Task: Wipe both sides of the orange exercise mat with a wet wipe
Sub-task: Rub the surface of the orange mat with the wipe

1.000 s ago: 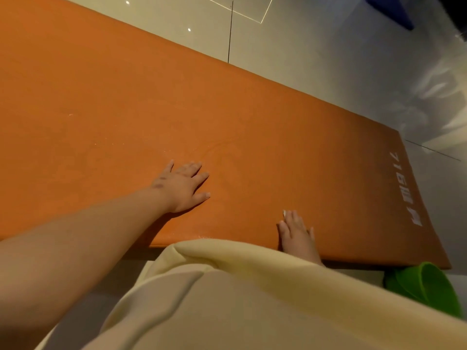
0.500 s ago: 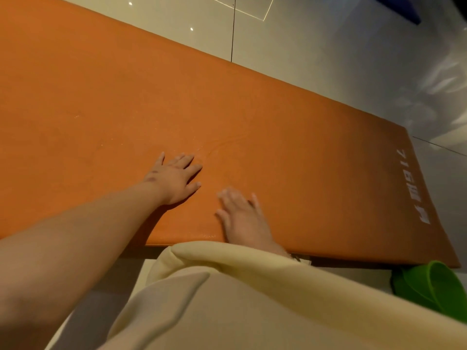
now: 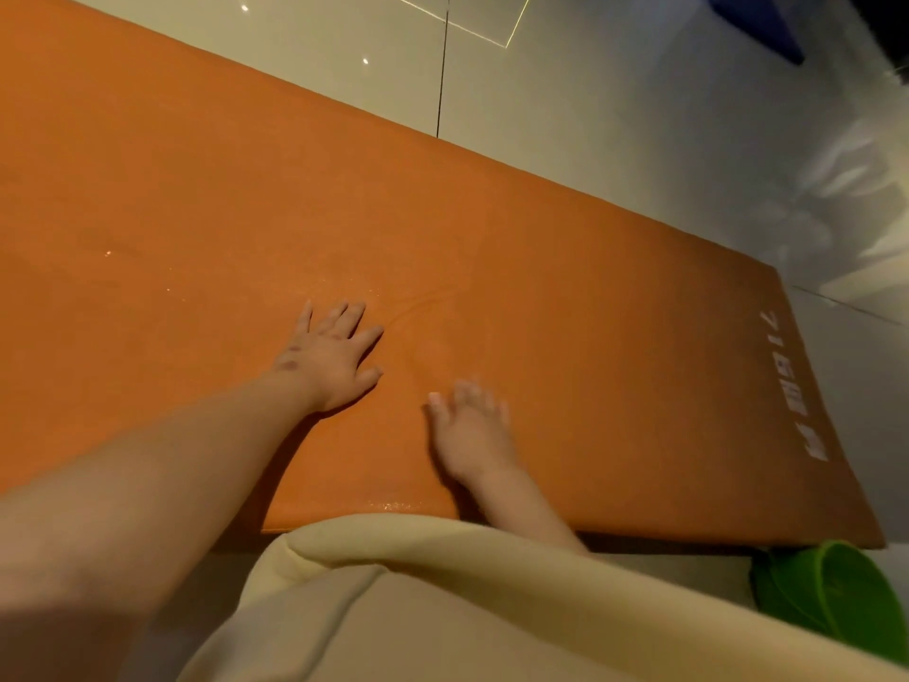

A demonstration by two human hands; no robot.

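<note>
The orange exercise mat lies flat on the tiled floor, with white lettering near its right end. My left hand rests flat on the mat, fingers spread and straight. My right hand lies palm down on the mat a little to the right and nearer the front edge, fingers straight. It is slightly blurred. No wet wipe shows under or beside either hand. A faint damp sheen and a few creases mark the mat just beyond my left fingers.
A green plastic container sits on the floor by the mat's near right corner. Cream-coloured clothing fills the bottom of the view. Glossy grey floor tiles lie beyond the mat. A dark blue object lies at the far right.
My right hand slid left and forward across the mat from near the front edge, ending close to my left hand. My left hand stayed put.
</note>
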